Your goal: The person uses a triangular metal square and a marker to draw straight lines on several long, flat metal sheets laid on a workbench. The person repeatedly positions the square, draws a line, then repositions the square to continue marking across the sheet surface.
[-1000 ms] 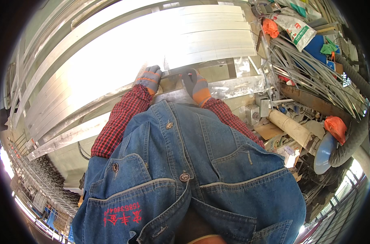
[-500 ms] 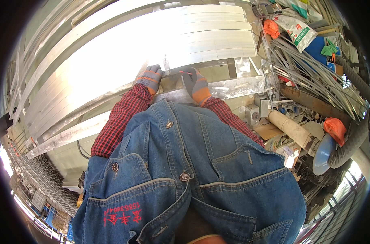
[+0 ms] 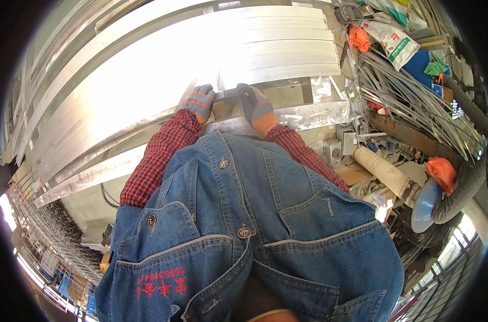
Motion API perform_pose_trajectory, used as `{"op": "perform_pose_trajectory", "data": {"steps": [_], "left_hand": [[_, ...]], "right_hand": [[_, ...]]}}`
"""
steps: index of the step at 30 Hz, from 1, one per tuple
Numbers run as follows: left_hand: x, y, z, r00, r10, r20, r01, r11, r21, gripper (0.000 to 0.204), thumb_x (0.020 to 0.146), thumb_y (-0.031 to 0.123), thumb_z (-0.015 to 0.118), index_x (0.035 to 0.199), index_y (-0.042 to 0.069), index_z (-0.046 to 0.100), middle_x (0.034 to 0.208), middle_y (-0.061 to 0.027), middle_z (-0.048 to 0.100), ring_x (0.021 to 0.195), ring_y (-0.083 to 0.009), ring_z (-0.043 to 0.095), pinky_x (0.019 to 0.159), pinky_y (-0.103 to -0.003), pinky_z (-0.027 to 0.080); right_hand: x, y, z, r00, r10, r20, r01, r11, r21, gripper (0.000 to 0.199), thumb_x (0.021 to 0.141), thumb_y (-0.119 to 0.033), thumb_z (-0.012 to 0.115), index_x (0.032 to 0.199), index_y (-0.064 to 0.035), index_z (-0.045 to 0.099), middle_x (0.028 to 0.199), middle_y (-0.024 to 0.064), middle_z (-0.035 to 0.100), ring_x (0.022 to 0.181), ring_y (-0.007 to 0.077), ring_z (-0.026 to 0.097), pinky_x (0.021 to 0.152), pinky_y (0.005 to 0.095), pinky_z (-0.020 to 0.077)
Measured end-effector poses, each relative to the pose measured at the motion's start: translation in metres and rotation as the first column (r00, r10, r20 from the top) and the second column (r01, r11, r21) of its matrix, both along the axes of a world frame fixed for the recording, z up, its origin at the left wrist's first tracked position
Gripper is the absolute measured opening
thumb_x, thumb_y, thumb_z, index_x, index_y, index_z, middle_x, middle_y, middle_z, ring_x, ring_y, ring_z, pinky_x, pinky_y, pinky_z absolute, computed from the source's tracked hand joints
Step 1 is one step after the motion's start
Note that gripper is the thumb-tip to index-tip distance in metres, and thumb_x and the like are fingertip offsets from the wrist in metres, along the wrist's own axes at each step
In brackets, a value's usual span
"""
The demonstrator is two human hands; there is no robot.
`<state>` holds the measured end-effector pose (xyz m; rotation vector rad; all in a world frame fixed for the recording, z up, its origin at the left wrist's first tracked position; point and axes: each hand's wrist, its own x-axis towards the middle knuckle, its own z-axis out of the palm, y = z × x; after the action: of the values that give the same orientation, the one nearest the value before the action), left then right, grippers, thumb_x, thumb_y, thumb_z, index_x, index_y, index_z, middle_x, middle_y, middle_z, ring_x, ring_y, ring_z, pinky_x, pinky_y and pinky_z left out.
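Long, pale metal strips (image 3: 287, 47) lie side by side in front of me, washed out by glare on the left. My left hand (image 3: 200, 102), in a grey and orange glove, is closed at their near edge. A small thin metal piece (image 3: 220, 85) stands out beside its fingertips; what the fingers hold is hidden. My right hand (image 3: 259, 109), gloved alike, is at the same edge a short gap to the right. Its fingers are curled together around a thin red pen-like stick, now almost wholly hidden by the glove.
Metal rails (image 3: 313, 115) run across below the strips. To the right lie a heap of thin metal rods (image 3: 410, 102), a white sack (image 3: 391, 43), orange bags (image 3: 441, 174), a cardboard tube (image 3: 380, 167) and a grey hose (image 3: 464, 193). Wire racks (image 3: 56, 231) stand at lower left.
My right hand has shifted slightly up and tilted, so the red stick at its fingertips has slipped from sight. My left hand stays nearly in place.
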<state>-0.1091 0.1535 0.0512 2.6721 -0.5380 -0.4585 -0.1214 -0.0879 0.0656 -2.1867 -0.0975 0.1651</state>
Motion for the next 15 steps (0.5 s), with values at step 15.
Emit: {"op": "perform_pose_trajectory", "data": {"steps": [15], "left_hand": [[0.001,0.003,0.003,0.997,0.01,-0.07,-0.007,0.999,0.035,0.026,0.101,0.011,0.065,0.126,0.006,0.068,0.14,-0.0159,0.063,0.13,-0.0392,0.062,0.106,-0.049,0.056]], "right_hand": [[0.062,0.03,-0.02,0.917,0.364,0.161,-0.291,0.89,-0.352,0.049,0.098,-0.009,0.062,0.146,-0.0131,0.064,0.132,0.0145,0.07,0.122,0.0366,0.066,0.105,0.0473,0.0537]]}}
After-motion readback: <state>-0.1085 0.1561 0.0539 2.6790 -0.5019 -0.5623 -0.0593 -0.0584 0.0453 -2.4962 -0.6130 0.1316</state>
